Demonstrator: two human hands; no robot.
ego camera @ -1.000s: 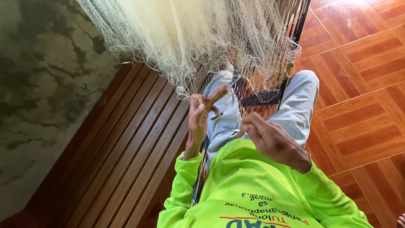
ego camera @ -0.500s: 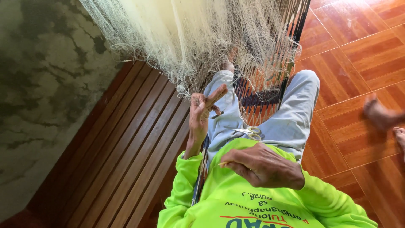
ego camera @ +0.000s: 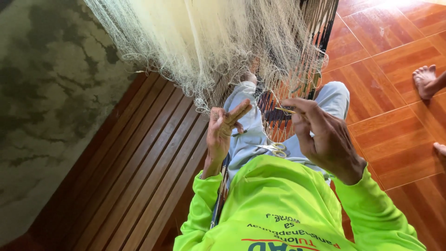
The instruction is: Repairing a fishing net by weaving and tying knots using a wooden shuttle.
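Net: one pale cream fishing net of fine mesh, hanging in a thick bunch from the top of the view down to the lap; its ragged lower edge sits just above both hands.
Hands: two, both the person's own. Left hand raised, index finger straight and pointing toward the net, other fingers curled around fine strands at the net's edge; grip closed on the net. Right hand raised beside it, thumb and fingers pinched on a thin yellowish netting needle; grip closed on that tool.
Scissors: one small pair with metal blades and gold-coloured loops, lying on the lap between the hands, untouched.
Clothing: bright lime-green long-sleeved shirt; light grey-blue trousers.
Other person: two bare feet at the right edge, one fully seen, the other cut off by the frame.
Surface: dark brown slatted wooden bench under the person, planks running diagonally; it serves as seat, not desk.
Room: glossy orange-brown floor tiles on the right; mottled grey-green concrete wall on the left.
Edges and open room: bench boards to the left of the person lie bare up to the wall; tiled floor is open between the knees and the feet.
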